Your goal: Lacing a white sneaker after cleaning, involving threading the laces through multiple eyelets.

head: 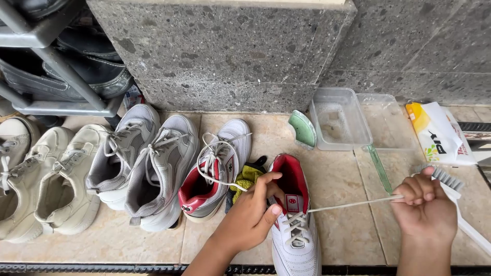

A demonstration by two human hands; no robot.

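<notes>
The right hand (424, 207) is closed in a fist on the free end of a white shoelace (353, 204), its grip clamped on the lace and drawing it taut toward 3 o'clock. The left hand (254, 213) rests on the tongue and collar of a white sneaker with a red lining (294, 225); its fingers pinch together at the top eyelets, steadying the shoe where the lace leaves it.

To do this well, I judge, the left hand should press the shoe down firmly while the right pulls level and steadily, so the lace slides through the eyelets without lifting or twisting the shoe.

The sneaker lies on the tiled floor (337, 235) at bottom centre, its long axis running 12 to 6 o'clock, toe toward 6, open collar toward 12. The lace runs nearly crosswise to it, rising slightly toward the right hand.

At 9 o'clock of the shoe sits its mate (217, 171), laces loose, with a yellow-green cloth (246, 179) between them. Farther toward 9 stand grey sneakers (146, 161) and beige ones (48, 179). At 1 o'clock lie a clear plastic tub (340, 120) and a green brush (303, 129); a white scrubbing brush (455, 191) lies beside the right hand.
</notes>
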